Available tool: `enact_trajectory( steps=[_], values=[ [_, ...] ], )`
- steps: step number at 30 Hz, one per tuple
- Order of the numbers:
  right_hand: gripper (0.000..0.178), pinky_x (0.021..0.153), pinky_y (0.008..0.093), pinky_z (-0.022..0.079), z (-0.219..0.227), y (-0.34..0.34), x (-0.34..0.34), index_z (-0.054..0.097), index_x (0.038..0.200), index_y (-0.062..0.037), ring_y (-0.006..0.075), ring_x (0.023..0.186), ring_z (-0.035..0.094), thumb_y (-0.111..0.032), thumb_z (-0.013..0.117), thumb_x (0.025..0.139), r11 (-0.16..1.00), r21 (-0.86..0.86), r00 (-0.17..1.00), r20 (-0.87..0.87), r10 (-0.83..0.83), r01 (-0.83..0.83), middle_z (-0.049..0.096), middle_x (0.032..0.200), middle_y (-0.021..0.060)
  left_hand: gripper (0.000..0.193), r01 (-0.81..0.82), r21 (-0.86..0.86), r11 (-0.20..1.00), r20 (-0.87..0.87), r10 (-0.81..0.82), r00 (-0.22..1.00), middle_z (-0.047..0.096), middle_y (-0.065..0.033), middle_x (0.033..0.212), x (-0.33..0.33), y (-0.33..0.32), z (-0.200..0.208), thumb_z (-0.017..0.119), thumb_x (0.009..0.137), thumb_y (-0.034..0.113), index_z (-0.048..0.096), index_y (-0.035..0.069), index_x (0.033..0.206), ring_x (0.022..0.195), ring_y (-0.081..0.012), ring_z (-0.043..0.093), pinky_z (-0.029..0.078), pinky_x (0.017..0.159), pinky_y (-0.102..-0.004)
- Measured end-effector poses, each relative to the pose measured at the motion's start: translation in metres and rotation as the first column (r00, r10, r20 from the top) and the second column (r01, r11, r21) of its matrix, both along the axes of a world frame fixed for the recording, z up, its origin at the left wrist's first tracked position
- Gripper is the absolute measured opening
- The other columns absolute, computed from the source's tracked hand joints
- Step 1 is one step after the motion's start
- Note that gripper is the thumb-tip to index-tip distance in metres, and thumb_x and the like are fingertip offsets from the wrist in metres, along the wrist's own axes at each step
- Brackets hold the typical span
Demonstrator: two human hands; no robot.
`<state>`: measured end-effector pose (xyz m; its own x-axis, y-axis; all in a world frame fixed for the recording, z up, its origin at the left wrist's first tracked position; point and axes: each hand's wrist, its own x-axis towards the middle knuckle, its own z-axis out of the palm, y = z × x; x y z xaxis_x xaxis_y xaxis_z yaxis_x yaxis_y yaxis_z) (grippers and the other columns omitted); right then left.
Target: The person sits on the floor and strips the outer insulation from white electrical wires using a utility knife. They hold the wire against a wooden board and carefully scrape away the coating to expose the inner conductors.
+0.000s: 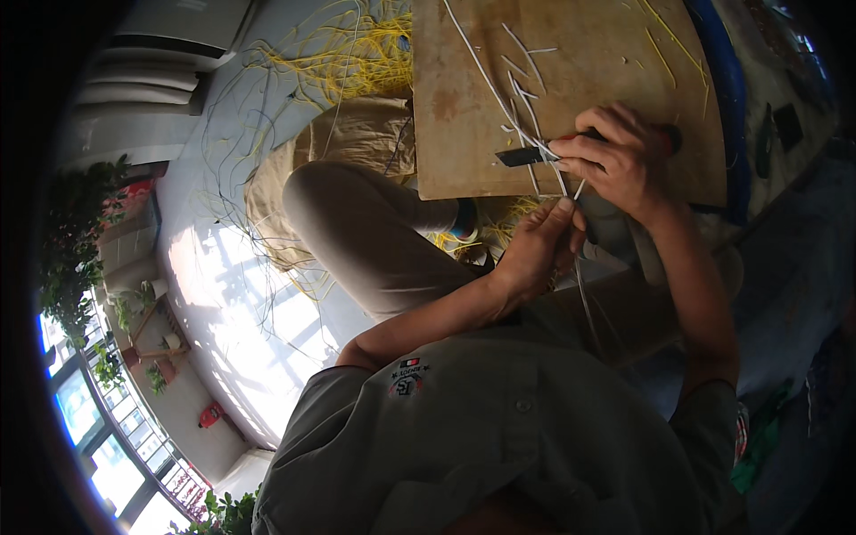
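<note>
My right hand (620,165) is closed around a utility knife (526,158) with a dark blade and a red-and-black handle. The blade points left over the near part of a worn wooden board (571,85). White cable strands (481,67) run down the board, pass by the blade and meet my fingers. Just below the board's near edge, my left hand (539,242) pinches the white cable between thumb and fingers. Its loose ends hang down over my lap. Whether the blade touches the cable, I cannot tell.
Short white sheathing scraps (526,55) and thin yellow strips (660,55) lie on the board. A tangle of yellow wire (357,67) covers the floor at the far left, beside a tan cloth (343,134). Potted plants (80,223) stand along the left by the windows.
</note>
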<state>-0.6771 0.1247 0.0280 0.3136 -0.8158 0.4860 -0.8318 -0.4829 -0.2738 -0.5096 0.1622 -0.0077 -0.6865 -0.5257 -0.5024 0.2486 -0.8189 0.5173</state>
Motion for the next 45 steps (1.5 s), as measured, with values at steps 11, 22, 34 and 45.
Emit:
enact_trajectory(
  steps=[11, 22, 34, 45],
  values=[
    [0.017, 0.065, 0.0314, 0.044, -0.005, -0.001, 0.003, 0.065, 0.081, -0.0172, 0.0175, 0.074, 0.049, -0.021, 0.071, 0.065, 0.999, 0.0, 0.999, 0.01, -0.036, 0.036, 0.048, 0.077, -0.002, 0.031, -0.018, 0.053, 0.998, -0.013, 0.019, 1.0, 0.046, 0.0007, 0.057, -0.001, -0.001, 0.003, 0.039, 0.096, 0.032, 0.053, 0.009, 0.079, 0.039, -0.0062, 0.032, 0.027, 0.036, -0.0209],
    [0.019, 0.067, 0.0306, 0.045, -0.005, -0.01, -0.004, 0.067, 0.079, -0.0187, 0.0164, 0.077, 0.051, -0.019, 0.073, 0.061, 0.999, -0.026, 0.999, -0.005, 0.033, -0.033, 0.051, 0.079, -0.0029, 0.031, -0.007, 0.07, 0.998, -0.045, 0.01, 0.999, 0.045, 0.0015, 0.06, 0.001, -0.002, 0.001, 0.039, 0.096, 0.033, 0.052, 0.01, 0.08, 0.041, -0.0045, 0.029, 0.023, 0.036, -0.0192],
    [0.014, 0.063, 0.0295, 0.044, 0.007, -0.079, 0.01, 0.067, 0.081, -0.016, 0.0162, 0.073, 0.052, -0.023, 0.071, 0.069, 0.995, -0.101, 0.999, 0.04, 0.024, -0.02, 0.05, 0.076, -0.0023, 0.031, 0.04, 0.051, 0.998, 0.01, -0.041, 0.999, 0.044, 0.0007, 0.06, -0.002, 0.001, 0.011, 0.038, 0.097, 0.033, 0.051, 0.01, 0.08, 0.041, -0.0055, 0.029, 0.026, 0.038, -0.0204],
    [0.019, 0.063, 0.0304, 0.045, 0.01, -0.003, -0.003, 0.067, 0.082, -0.0159, 0.0168, 0.072, 0.051, -0.018, 0.073, 0.064, 1.0, 0.029, 0.999, 0.038, 0.011, -0.012, 0.048, 0.074, -0.0014, 0.032, 0.019, 0.063, 0.998, -0.012, -0.018, 1.0, 0.046, -0.0001, 0.061, -0.003, 0.006, 0.003, 0.038, 0.097, 0.032, 0.052, 0.009, 0.081, 0.042, -0.0062, 0.03, 0.027, 0.039, -0.0206]
  ],
)
